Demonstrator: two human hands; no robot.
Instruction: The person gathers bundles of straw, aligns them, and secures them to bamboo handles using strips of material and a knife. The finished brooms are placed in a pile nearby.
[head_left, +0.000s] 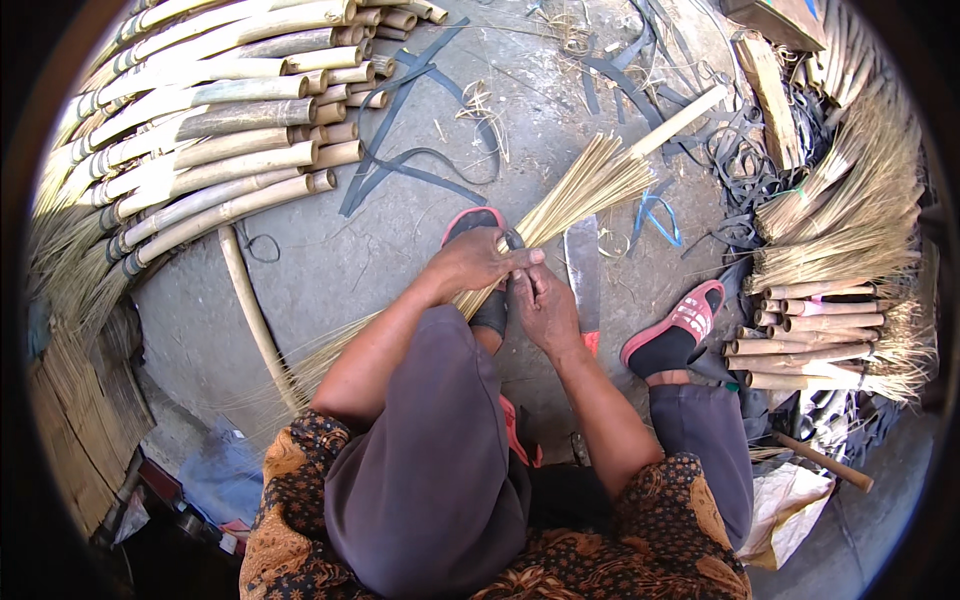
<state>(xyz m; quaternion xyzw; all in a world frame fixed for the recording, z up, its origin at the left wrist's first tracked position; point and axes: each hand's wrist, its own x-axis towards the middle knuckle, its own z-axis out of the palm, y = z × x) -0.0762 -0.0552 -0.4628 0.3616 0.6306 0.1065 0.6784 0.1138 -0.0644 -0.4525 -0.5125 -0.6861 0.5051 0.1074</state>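
Note:
My left hand (pixel 476 264) is wrapped round a bundle of thin straw-coloured sticks (pixel 590 188) that slants across my front. A pale flat strip of wood or bamboo (pixel 685 118) juts from the bundle's far right end. Around the bundle, beside my left fingers, goes a dark rubber strip (pixel 514 240). My right hand (pixel 546 308) is closed just below it, thumb and fingers pinched together next to the left fingertips. Whatever the right fingers pinch is hidden. The bundle's thin loose ends (pixel 330 350) pass under my left forearm toward the lower left.
Bamboo-handled brooms (pixel 230 130) are stacked at the far left. A wide blade (pixel 582 262) lies on the concrete floor beside my right hand. Rubber strips (pixel 745 150), stick bundles (pixel 830 230) and short bamboo pieces (pixel 810 330) lie at the right. A bamboo pole (pixel 255 310) lies left.

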